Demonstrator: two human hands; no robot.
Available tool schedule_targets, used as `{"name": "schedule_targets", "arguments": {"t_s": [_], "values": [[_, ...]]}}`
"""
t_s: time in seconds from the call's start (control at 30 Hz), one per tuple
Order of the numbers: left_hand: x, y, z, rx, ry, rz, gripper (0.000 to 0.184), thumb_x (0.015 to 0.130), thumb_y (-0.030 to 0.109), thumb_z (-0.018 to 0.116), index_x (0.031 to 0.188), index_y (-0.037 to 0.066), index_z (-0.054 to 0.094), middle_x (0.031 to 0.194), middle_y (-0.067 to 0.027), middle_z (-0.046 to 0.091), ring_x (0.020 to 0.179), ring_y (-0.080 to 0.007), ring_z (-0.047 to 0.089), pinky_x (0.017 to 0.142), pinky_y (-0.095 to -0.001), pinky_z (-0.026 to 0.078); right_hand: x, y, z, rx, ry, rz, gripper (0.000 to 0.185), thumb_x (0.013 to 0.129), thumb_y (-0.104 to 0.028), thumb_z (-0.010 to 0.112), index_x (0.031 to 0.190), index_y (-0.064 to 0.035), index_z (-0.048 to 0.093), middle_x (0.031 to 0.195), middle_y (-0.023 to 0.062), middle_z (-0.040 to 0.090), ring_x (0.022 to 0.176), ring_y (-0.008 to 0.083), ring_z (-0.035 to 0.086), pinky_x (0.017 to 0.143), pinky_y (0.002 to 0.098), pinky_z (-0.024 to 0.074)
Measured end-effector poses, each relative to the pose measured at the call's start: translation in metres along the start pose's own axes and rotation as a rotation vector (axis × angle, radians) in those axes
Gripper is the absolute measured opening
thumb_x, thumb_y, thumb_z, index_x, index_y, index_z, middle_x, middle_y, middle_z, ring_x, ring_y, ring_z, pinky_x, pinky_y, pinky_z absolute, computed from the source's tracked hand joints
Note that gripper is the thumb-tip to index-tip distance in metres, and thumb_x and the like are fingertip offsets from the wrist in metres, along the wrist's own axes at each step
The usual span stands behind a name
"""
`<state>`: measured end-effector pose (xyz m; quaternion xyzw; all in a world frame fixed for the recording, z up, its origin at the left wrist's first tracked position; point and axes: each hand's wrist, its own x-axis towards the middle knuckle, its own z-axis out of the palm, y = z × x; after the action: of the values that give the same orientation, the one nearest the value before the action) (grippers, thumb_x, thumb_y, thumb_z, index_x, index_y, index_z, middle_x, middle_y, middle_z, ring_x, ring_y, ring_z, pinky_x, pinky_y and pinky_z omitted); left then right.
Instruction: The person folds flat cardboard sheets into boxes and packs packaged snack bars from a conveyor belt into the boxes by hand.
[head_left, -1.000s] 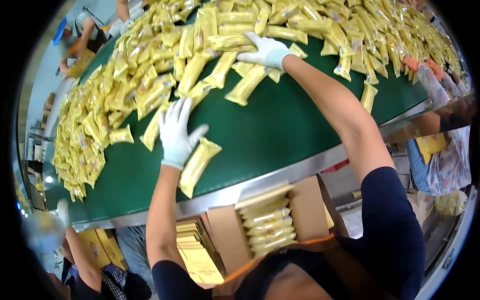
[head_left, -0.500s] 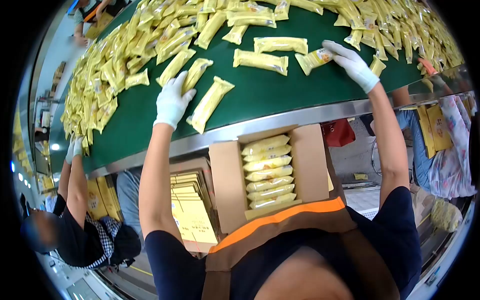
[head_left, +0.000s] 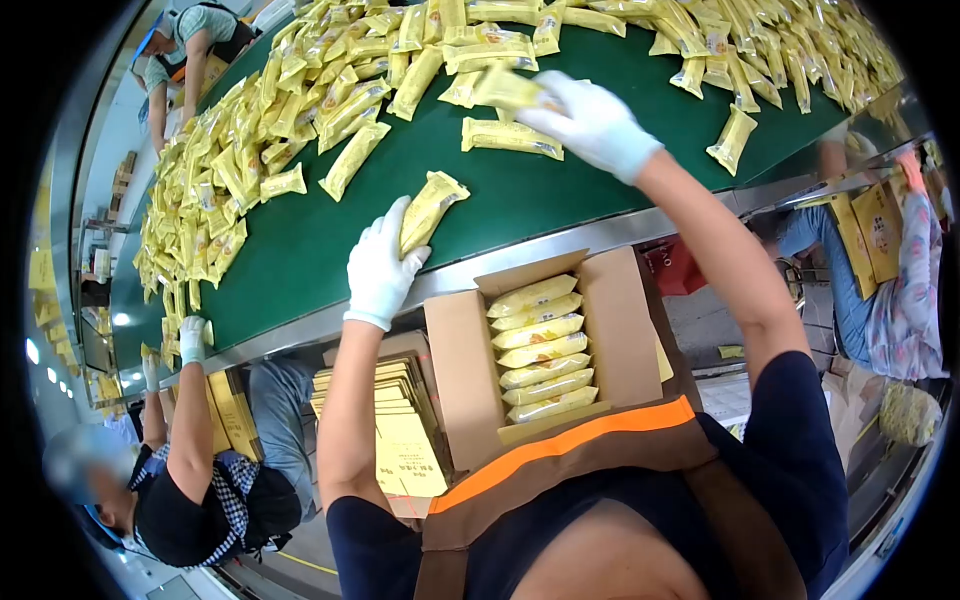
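Note:
My left hand (head_left: pixel 385 265), in a white glove, is closed around a yellow wrapped snack packet (head_left: pixel 432 212) near the belt's front edge; whether a second packet lies under it is hard to tell. Smeared by motion, my gloved right hand (head_left: pixel 592 128) grips another yellow snack packet (head_left: pixel 508 90) above the belt. Below that hand, a loose snack packet (head_left: pixel 512 138) lies flat on the green belt (head_left: pixel 290 250). Against my front stands an open cardboard box (head_left: pixel 465 365) holding a row of several yellow packets (head_left: pixel 543 352).
Heaps of yellow packets (head_left: pixel 240 150) cover the belt's far side. Flat yellow cartons (head_left: pixel 410 440) are stacked left of the box. A co-worker (head_left: pixel 180 490) reaches to the belt at left, another (head_left: pixel 205 40) stands across it, and a floral sleeve (head_left: pixel 905 320) shows at right.
My left hand has moved right and nearer the belt's front edge, with a packet in its grip. My right hand has swung left, carrying its packet.

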<state>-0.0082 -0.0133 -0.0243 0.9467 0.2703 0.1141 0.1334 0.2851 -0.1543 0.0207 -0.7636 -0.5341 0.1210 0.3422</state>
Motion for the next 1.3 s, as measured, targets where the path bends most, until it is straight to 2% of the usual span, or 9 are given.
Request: {"name": "schedule_targets", "arguments": {"t_s": [0.13,0.23,0.4,0.5,0.7,0.83,1.1,1.23,1.3], "values": [[0.005,-0.003,-0.007,0.028,-0.028,-0.042,0.066,0.075,0.011,0.073,0.136,0.010,0.048,0.114,-0.0142,0.062,0.105,-0.0360,0.057,0.090,-0.0420,0.048,0.047,0.007,0.064,-0.489,-0.154,-0.129,0.043,0.096,-0.044,0.041,0.107,-0.0091,0.063,0.102,0.0184,0.064,0.094,0.0363,0.063,0.084,0.0464,0.0494],[0.000,-0.027,-0.009,0.077,0.049,0.005,0.066,0.075,0.009,0.073,0.137,0.010,0.048,0.111,-0.0148,0.062,0.103,-0.0360,0.058,0.088,-0.0417,0.048,0.015,-0.010,0.056,-0.536,-0.247,-0.152,0.041,0.090,-0.046,0.053,0.103,-0.0090,0.061,0.095,0.0164,0.065,0.089,0.0325,0.065,0.079,0.0428,0.0488],[0.002,-0.035,0.001,0.020,0.090,-0.023,0.050,0.090,0.038,0.060,0.132,0.012,0.055,0.101,-0.0134,0.062,0.093,-0.0337,0.059,0.084,-0.0425,0.047,-0.020,0.037,0.013,-0.526,-0.034,-0.397,0.047,0.081,-0.050,0.065,0.105,-0.0099,0.060,0.097,0.0153,0.067,0.091,0.0287,0.067,0.080,0.0426,0.0494],[0.006,-0.037,-0.004,-0.082,-0.015,-0.095,0.051,0.094,0.046,0.052,0.130,0.011,0.058,0.100,-0.0142,0.061,0.093,-0.0344,0.059,0.087,-0.0428,0.046,-0.008,0.029,-0.023,-0.224,-0.611,0.213,0.053,0.079,-0.054,0.063,0.107,-0.0086,0.061,0.099,0.0183,0.066,0.094,0.0336,0.065,0.084,0.0419,0.0497],[0.024,-0.035,-0.022,0.058,-0.272,-0.118,0.059,0.092,0.051,0.054,0.134,0.009,0.055,0.108,-0.0158,0.062,0.101,-0.0365,0.060,0.095,-0.0476,0.042,0.084,0.068,-0.012,0.197,-0.373,0.095,0.069,0.075,-0.064,0.064,0.111,-0.0049,0.061,0.105,0.0164,0.066,0.098,0.0264,0.063,0.085,0.0333,0.0472],[0.003,-0.022,-0.007,0.372,-0.044,0.098,0.064,0.087,0.043,0.063,0.138,0.009,0.048,0.110,-0.0148,0.061,0.100,-0.0333,0.060,0.100,-0.0559,0.037,0.050,0.031,-0.004,-0.246,-0.524,0.079,0.071,0.073,-0.062,0.064,0.117,-0.0063,0.059,0.106,0.0178,0.066,0.101,0.0315,0.063,0.089,0.0352,0.0479],[-0.008,0.004,0.011,0.421,0.066,0.203,0.081,0.082,0.035,0.069,0.148,0.007,0.033,0.118,-0.0172,0.058,0.103,-0.0337,0.058,0.098,-0.0477,0.040,-0.040,0.048,0.011,-0.672,-0.097,-0.372,0.078,0.073,-0.044,0.073,0.141,-0.0201,0.044,0.123,0.0132,0.055,0.106,0.0303,0.059,0.092,0.0420,0.0444],[-0.005,0.005,0.006,0.362,-0.004,0.060,0.079,0.080,0.035,0.071,0.147,0.012,0.036,0.103,-0.0122,0.061,0.090,-0.0303,0.061,0.080,-0.0433,0.048,-0.042,0.030,0.008,-0.623,-0.260,-0.167,0.084,0.079,-0.050,0.068,0.150,-0.0211,0.033,0.125,0.0155,0.054,0.107,0.0291,0.059,0.093,0.0422,0.0467],[-0.015,0.009,-0.003,0.289,0.107,0.043,0.077,0.081,0.034,0.071,0.147,0.012,0.036,0.099,-0.0124,0.061,0.088,-0.0320,0.062,0.075,-0.0426,0.050,-0.043,0.027,0.007,-0.090,-0.147,-0.018,0.081,0.084,-0.045,0.067,0.150,-0.0146,0.030,0.125,0.0125,0.055,0.111,0.0258,0.058,0.094,0.0377,0.0473]]}}
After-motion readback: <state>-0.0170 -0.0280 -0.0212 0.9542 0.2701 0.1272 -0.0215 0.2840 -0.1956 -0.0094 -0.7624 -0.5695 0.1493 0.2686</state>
